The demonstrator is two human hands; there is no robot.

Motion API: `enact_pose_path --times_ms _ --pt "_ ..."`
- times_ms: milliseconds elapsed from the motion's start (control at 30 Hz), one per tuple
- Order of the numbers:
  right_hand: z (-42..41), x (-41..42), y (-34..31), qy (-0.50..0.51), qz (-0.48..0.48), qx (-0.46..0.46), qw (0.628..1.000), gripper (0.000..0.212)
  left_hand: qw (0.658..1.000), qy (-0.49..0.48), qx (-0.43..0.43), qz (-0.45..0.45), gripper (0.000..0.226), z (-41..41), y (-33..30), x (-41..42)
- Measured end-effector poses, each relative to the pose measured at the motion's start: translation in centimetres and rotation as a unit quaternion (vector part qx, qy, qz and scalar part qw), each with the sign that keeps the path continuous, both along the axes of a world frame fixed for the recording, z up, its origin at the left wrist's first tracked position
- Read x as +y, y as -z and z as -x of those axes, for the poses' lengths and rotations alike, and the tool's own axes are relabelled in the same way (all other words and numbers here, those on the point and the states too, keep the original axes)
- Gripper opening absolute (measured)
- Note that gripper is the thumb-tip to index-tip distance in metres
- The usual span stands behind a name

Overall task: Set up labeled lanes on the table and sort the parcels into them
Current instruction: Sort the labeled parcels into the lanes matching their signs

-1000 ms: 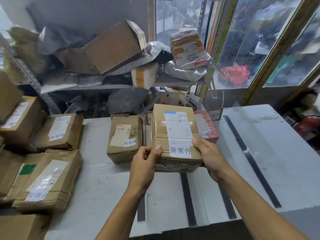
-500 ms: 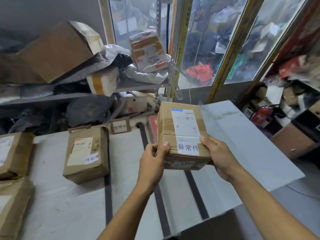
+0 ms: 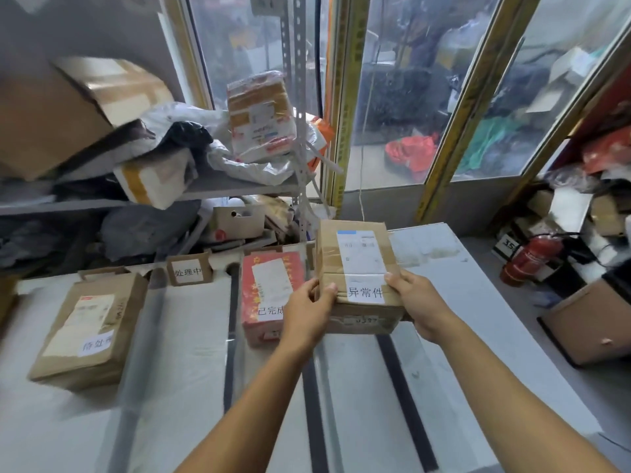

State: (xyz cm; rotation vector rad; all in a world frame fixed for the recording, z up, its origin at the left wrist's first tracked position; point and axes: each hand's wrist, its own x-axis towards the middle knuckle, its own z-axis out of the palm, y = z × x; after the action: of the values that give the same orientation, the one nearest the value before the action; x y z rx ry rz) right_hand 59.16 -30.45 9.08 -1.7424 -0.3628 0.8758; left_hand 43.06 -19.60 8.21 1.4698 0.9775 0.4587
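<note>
Grip: your left hand [image 3: 309,310] and right hand [image 3: 418,303] clasp the brown parcel [image 3: 358,274] by its sides | Where: above the table [image 3: 478,302], right of the red parcel [image 3: 269,295] | Why: label kept readable, likely to match its lane.

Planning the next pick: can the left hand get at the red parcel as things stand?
Probably not yet. The left hand shares a grip on the brown parcel with the right hand. The red parcel lies just beside it, nothing on top.
</note>
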Motion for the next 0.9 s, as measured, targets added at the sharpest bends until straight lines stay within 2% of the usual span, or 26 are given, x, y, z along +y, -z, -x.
enact_pose_path --times_ms 233,433,667,900 --pt "-2.3 1.9 3.9 -0.023 0.061 -0.019 0.998 0.026 0.993 -0.019 0.113 -0.042 0.022 -3.2 2.5 0.3" --pt "-3.0 3.9 6.8 -0.027 0.100 -0.052 0.993 0.028 0.969 -0.020 0.223 -0.109 0.024 -4.9 4.2 1.2" --pt "-3.1 4.8 9.4 -0.037 0.116 -0.080 0.989 0.019 0.945 -0.015 0.291 -0.150 0.017 -6.0 5.8 2.2" --pt "-3.4 4.8 10.9 -0.062 0.153 -0.126 0.978 0.023 0.928 0.017 0.316 -0.198 0.016 -7.0 6.9 1.8"
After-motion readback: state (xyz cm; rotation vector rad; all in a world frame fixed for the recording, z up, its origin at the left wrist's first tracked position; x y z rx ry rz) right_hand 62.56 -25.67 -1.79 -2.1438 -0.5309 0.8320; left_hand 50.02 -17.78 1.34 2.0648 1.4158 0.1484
